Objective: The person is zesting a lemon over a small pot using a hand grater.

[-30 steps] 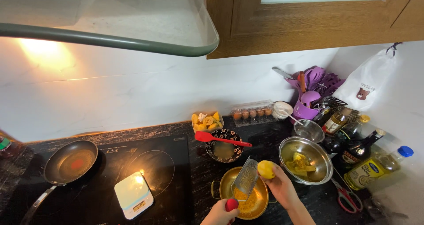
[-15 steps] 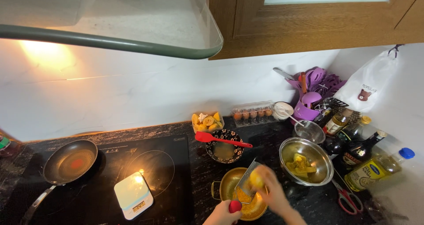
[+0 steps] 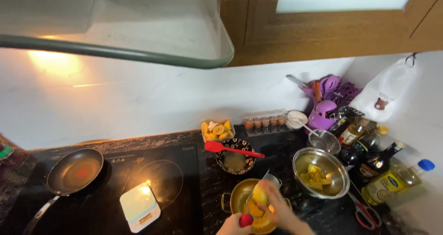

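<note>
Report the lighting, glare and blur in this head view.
Head view: warm lamp glow flares on the white wall upper left, glare spot on the scale, right hand motion-blurred over the gold pot, straight lines bowed by the wide lens.

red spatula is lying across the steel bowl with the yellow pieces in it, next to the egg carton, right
Not quite. The head view shows the red spatula lying across the dark patterned bowl, not the steel bowl. The steel bowl does hold yellow pieces, but nothing lies across it. The patterned bowl sits just in front of the egg carton.
</note>
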